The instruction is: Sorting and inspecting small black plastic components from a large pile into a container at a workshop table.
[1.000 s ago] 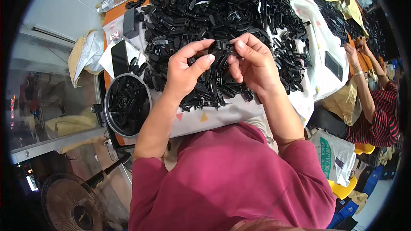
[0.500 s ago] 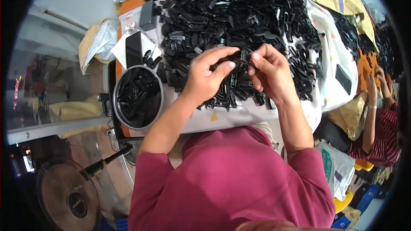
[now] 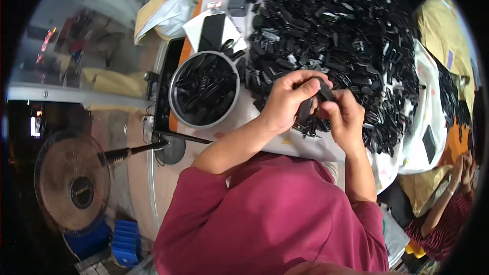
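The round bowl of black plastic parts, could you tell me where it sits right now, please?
In the head view the round bowl sits on the table, just left of the left hand, beside the big heap of black parts.

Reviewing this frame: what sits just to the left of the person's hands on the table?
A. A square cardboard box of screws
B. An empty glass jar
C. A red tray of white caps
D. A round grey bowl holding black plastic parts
D. The round grey bowl with black parts inside stands left of the left hand and right hand, which hold a small black part between them.
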{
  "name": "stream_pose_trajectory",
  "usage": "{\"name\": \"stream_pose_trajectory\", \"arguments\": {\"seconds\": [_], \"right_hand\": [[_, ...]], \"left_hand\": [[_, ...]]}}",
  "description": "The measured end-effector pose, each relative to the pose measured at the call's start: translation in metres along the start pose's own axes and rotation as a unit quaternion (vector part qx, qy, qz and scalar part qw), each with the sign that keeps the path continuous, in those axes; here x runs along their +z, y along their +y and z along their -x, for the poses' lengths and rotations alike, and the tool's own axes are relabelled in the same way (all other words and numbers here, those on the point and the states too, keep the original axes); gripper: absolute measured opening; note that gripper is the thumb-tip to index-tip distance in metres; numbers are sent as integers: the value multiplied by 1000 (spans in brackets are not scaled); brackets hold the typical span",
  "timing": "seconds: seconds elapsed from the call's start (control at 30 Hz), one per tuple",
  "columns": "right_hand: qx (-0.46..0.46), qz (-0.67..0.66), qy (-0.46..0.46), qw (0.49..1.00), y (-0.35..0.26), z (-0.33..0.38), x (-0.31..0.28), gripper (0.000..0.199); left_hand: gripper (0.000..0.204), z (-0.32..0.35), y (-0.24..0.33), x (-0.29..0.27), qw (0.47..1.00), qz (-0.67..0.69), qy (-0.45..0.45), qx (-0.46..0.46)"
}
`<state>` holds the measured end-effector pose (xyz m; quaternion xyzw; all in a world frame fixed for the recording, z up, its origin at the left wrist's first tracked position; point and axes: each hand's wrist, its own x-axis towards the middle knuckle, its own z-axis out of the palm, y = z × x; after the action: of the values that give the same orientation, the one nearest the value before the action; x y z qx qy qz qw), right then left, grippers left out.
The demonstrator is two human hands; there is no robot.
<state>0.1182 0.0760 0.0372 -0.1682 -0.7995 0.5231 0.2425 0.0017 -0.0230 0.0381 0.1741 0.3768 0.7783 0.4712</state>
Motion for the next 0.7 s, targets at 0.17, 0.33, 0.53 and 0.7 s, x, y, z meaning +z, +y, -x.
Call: {"name": "stream_pose_trajectory", "arguments": {"seconds": [0.17, 0.33, 0.53, 0.7], "right_hand": [[10, 50, -125, 991, 3, -12, 9, 19], [52, 29, -83, 995, 11, -5, 3, 20], [135, -20, -63, 989, 16, 8, -7, 16], [80, 97, -50, 991, 21, 4, -12, 15]], "left_hand": [[17, 41, 50, -64, 685, -661, 135, 273], [24, 66, 73, -114, 495, -829, 211, 153], [44, -26, 142, -152, 613, -735, 284, 56], [81, -107, 131, -231, 475, -806, 311, -164]]}}
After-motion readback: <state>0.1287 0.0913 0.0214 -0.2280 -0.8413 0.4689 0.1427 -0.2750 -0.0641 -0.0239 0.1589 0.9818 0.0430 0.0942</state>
